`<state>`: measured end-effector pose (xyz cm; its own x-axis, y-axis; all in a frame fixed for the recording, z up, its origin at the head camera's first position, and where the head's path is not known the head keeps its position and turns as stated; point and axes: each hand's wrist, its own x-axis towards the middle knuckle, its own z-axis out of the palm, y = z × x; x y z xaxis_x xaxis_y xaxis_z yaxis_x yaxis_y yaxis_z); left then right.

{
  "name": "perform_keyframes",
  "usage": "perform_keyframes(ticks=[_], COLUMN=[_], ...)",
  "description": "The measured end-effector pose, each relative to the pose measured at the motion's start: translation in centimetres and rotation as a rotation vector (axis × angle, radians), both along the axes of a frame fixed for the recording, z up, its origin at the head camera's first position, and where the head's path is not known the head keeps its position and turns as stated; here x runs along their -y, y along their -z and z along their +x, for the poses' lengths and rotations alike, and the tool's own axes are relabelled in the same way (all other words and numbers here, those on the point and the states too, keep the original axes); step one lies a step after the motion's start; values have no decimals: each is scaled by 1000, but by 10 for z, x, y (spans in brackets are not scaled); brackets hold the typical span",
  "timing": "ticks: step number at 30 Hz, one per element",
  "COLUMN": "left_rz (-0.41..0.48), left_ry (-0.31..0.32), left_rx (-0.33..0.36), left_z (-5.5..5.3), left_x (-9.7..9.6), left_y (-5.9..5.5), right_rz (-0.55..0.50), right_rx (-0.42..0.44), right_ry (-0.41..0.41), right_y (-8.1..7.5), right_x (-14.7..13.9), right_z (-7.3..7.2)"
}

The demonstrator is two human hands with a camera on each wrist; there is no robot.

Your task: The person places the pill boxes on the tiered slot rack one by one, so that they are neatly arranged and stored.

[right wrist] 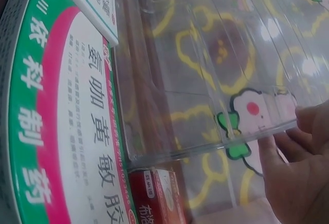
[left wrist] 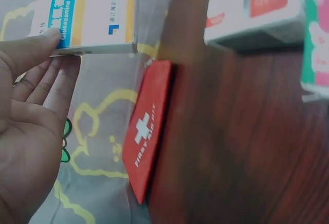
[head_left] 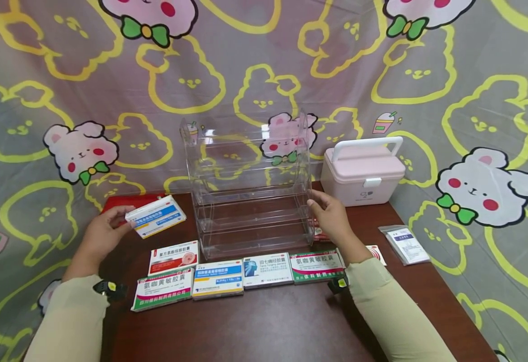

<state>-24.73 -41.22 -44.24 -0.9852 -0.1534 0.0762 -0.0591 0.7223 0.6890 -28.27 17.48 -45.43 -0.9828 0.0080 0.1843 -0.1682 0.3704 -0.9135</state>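
My left hand (head_left: 97,240) pinches a white, blue and yellow medicine box (head_left: 159,219) between thumb and fingers, raised above the table's left side. In the left wrist view the box (left wrist: 100,18) shows "Glucosamine Sulfate" lettering. A clear plastic tiered rack (head_left: 252,193) stands at the middle back. Its right side edge is pinched by my right hand (head_left: 334,221), as the right wrist view also shows. Along the rack's front lie a red-and-white box (head_left: 173,256), two green-and-white boxes (head_left: 162,290), another blue-and-yellow box (head_left: 217,280) and a white box with a teal head picture (head_left: 268,270).
A pink-and-white handled case (head_left: 363,183) stands at the back right. Nearer is a bagged white pack (head_left: 406,246). A red first aid kit pouch (left wrist: 146,131) lies at the back left. Beside the rack's right end sits a small red box (right wrist: 159,198). Patterned cloth (head_left: 227,60) hangs behind.
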Motion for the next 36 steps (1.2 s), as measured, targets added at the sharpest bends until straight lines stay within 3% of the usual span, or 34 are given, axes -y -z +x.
perform_keyframes(ticks=[3,11,16,19,23,29,32,36], left_rz=[61,278,470,601,705,843,880,841], left_ry=[-10,22,16,50,64,-23,-33,-9], left_rx=[-3,-176,-228,-277,-346,-433,-463,-512], left_z=[2,9,10,10,10,5,-4,-18], left_x=[-4,-15,-23,-35,-63,-125,-150,-174], left_y=[-8,-36,-50,-63,-87,-126,-138,-147], right_rz=[-12,-58,-63,-76,-103,-115,-128,-142], right_rx=[3,7,20,31,43,42,44,56], right_ry=[13,17,25,29,28,22,19,16], right_y=[0,0,-1,-1,-2,-1,1,2], right_x=[1,2,2,2,1,0,1,2], right_z=[0,0,0,-1,-2,-3,-2,-2])
